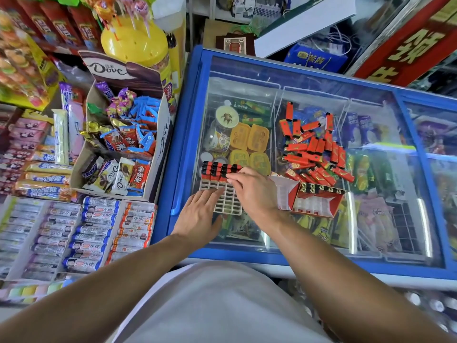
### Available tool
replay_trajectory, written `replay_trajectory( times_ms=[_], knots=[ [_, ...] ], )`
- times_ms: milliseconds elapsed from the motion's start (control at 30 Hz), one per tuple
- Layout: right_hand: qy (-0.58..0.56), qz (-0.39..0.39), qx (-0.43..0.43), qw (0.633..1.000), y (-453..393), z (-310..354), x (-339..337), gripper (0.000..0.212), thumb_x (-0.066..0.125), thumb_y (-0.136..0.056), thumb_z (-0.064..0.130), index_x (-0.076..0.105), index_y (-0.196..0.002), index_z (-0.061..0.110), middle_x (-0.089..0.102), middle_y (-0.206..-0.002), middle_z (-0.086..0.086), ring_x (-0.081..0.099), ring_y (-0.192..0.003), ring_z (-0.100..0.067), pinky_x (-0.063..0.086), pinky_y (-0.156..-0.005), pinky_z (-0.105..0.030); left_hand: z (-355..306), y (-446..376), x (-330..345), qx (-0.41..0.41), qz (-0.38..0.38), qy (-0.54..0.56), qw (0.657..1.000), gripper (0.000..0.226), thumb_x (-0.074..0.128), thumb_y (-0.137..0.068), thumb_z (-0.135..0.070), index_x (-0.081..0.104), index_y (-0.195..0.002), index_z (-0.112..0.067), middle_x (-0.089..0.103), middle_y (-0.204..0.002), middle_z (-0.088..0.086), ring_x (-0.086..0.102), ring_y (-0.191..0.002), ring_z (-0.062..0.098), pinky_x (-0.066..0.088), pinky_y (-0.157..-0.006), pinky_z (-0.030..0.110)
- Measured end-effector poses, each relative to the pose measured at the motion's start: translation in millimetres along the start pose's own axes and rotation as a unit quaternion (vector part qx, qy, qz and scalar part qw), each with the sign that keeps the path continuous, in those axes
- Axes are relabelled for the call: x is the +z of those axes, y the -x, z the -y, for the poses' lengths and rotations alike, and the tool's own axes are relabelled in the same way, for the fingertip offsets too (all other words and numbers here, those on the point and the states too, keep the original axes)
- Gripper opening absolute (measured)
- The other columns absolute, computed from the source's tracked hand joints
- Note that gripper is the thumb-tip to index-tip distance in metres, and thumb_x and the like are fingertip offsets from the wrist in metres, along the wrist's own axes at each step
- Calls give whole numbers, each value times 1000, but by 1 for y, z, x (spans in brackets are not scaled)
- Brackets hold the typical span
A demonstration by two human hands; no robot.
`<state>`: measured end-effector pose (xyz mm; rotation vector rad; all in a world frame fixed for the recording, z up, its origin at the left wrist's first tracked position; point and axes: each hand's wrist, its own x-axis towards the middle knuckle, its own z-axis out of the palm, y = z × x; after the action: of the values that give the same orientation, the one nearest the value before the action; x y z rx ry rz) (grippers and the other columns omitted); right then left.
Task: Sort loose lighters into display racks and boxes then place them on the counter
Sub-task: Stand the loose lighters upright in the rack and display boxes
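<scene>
1. Nearest the camera: a white shirt front [222,305], with both bare forearms reaching forward over a blue-framed freezer [188,149] with a glass lid.
2. Left hand [197,214]: fingers straight and spread, lying flat on the near left part of a white display rack [228,203] on the glass. It holds nothing.
3. Right hand [252,189]: fingers bent down over the rack's far rows, fingertips at the racked lighters [217,170]. Whether it pinches one cannot be told.
4. Racked lighters: red bodies, black caps, standing in the far rows; the near cells show bare.
5. Just right of the rack: an open red box [319,201] holding 1 row of black-capped lighters.
6. Beyond the box: a loose pile of red lighters [314,149] on the glass.
7. Left of the freezer: a Dove carton [158,134] of sweets.
</scene>
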<state>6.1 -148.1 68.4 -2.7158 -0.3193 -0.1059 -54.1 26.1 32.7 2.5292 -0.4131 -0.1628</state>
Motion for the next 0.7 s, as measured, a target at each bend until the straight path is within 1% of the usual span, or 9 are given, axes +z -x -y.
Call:
replay_trajectory(
  times_ms=[67,200,267,300,333,400,500,567,700],
  knots=[
    [-18,-12,4,1000,0,0,-3,16,69,-94,30,78,-108,28,67,-88,14,59,-67,-3,41,-54,-19,-2,-4,-3,-14,1,0,1000,76,65,-90,-25,30,-156,-12,57,-129,5,51,-121,25,45,-105,44],
    [-32,-41,28,998,-6,-11,-20,17,66,-96,32,76,-109,27,69,-93,12,35,-49,11,23,-47,-8,-5,-15,-5,4,-14,-1,1000,77,63,-89,-24,29,-157,-15,56,-128,4,52,-118,25,47,-103,46],
    [-22,-54,62,996,-17,-27,-31,18,64,-97,34,75,-110,28,70,-97,11,37,-48,11,23,-43,-8,-7,-22,-6,38,-30,-17,999,74,62,-89,-21,31,-156,-16,50,-142,5,46,-131,26,41,-109,50],
    [-20,-53,85,995,-25,-37,-37,17,63,-97,33,74,-110,28,71,-101,10,43,-50,10,26,-43,-8,-9,-25,-6,54,-32,-31,998,76,62,-89,-20,29,-157,-17,42,-153,5,36,-143,26,35,-116,51],
    [-19,-44,109,993,-33,-49,-44,17,63,-98,31,73,-111,28,72,-105,9,50,-54,8,30,-44,-10,-11,-30,-7,65,-30,-48,996,78,61,-89,-20,25,-159,-17,31,-162,6,23,-151,25,26,-122,51],
    [-11,2,155,988,-50,-77,-55,18,64,-97,25,73,-114,26,72,-113,8,65,-75,-2,40,-50,-15,-13,-38,-6,68,-20,-81,994,83,60,-89,-22,18,-161,-16,14,-168,8,2,-156,22,12,-126,49],
    [37,84,213,973,-69,-119,-59,27,65,-94,15,72,-117,27,71,-121,4,68,-105,-16,55,-76,-29,-15,-45,-2,42,11,-141,989,90,57,-89,-29,6,-162,-11,0,-170,9,-8,-156,24,7,-126,51],
    [80,125,227,963,-76,-134,-58,34,65,-93,10,71,-121,29,68,-127,1,65,-113,-21,56,-86,-37,-15,-46,2,21,38,-179,983,94,54,-90,-33,-3,-161,-9,-11,-169,10,-16,-155,26,4,-126,51],
    [134,183,217,950,-82,-149,-50,51,78,-84,10,66,-130,28,63,-135,-4,63,-118,-24,51,-90,-36,-17,-47,5,2,56,-205,977,98,54,-89,-34,-9,-159,-9,-19,-167,10,-21,-153,26,0,-126,50]
  ],
)
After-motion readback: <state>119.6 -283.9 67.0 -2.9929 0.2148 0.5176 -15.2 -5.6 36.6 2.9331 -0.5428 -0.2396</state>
